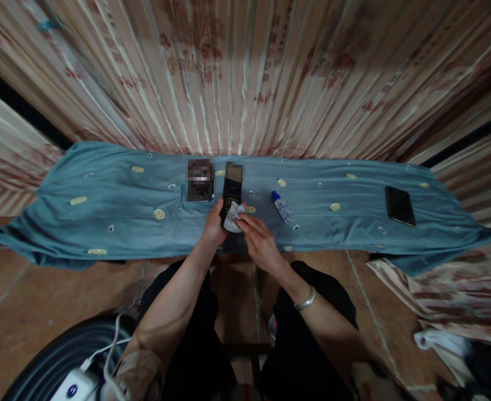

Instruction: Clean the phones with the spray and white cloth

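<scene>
1 black flip phone [232, 189] is held unfolded by the curled left hand [215, 224] over the blue cloth [182, 223]; 1 white wipe [233, 217] is pressed on its keypad by the right hand [258, 236], fingers pinched. Right of these, the blue-capped bottle [283, 208] bears illegible blue print; its contents cannot be told.

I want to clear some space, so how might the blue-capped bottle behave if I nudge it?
The bottle lies on its side and looks rounded, so it may well roll. Its slim body suggests it is fairly light. The wrinkled cloth beneath could slow it or bunch up.
</scene>
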Available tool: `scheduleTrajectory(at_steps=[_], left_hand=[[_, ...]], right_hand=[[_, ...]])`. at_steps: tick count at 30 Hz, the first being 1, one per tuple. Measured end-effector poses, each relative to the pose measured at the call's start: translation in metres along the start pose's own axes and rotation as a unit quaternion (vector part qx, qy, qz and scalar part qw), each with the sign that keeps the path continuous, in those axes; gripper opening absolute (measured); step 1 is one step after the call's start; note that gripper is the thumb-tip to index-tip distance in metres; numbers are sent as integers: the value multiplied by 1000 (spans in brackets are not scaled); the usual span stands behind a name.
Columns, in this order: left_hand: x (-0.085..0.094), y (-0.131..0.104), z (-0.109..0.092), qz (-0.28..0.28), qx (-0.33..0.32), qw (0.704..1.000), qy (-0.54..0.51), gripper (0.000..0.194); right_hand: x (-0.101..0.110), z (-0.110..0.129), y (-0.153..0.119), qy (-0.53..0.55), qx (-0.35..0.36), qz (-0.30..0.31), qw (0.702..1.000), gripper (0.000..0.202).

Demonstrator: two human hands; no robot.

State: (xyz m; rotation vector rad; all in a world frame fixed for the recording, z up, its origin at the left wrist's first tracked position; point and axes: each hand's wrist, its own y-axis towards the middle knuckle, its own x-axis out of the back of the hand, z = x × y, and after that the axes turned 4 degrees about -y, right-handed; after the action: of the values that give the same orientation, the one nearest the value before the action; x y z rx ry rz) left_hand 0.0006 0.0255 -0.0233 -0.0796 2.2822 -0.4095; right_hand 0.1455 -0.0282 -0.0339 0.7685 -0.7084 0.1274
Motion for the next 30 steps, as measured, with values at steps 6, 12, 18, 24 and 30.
scheduleTrajectory(at_steps=[6, 12, 18, 24, 30], left_hand=[[0, -2, 7, 9, -45, 999, 22, 26], [-1, -3, 14, 49, -60, 997, 28, 34], [-4, -6, 16, 62, -77, 994, 42, 34], [-4, -10, 17, 60, -97, 990, 86, 38], [2, -8, 20, 33, -120, 983, 137, 41]], right_hand=[[3, -10, 4, -16, -35, 0, 999, 45], [5, -19, 6, -34, -45, -24, 998, 45], [8, -26, 7, -30, -59, -16, 998, 45], [7, -32, 7, -61, -52, -40, 996, 46], [5, -38, 9, -70, -59, -41, 995, 45]])
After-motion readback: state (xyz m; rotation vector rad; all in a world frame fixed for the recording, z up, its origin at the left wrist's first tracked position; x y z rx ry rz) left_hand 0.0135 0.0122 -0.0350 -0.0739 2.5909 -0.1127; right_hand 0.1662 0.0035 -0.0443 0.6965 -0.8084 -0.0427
